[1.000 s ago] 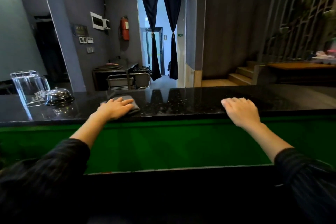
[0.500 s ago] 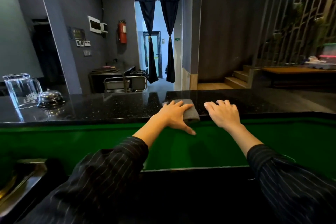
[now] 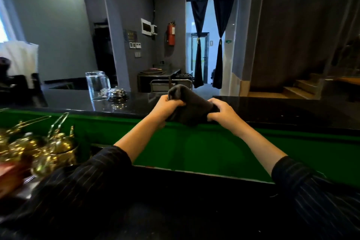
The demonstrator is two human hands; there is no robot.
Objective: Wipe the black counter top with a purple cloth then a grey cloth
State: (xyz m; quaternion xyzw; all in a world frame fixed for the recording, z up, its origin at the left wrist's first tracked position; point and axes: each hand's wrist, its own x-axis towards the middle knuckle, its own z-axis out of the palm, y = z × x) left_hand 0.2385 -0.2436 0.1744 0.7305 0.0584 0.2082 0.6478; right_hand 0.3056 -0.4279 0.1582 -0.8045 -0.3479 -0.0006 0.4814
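A dark grey cloth (image 3: 190,106) is bunched up and lifted just above the near edge of the black counter top (image 3: 272,109). My left hand (image 3: 166,108) grips its left end and my right hand (image 3: 224,112) grips its right end, both closed on the fabric. The cloth's upper corner folds up between them. No purple cloth is in sight.
An upturned glass pitcher (image 3: 97,87) and a small metal bell (image 3: 117,94) stand on the counter to the left. Several shiny gold pots (image 3: 50,148) sit at the lower left. A green panel (image 3: 194,146) runs below the counter edge.
The left hand slid the cloth rightward along the counter towards the right hand. Both hands have since picked it up and bunched it. The view has turned left.
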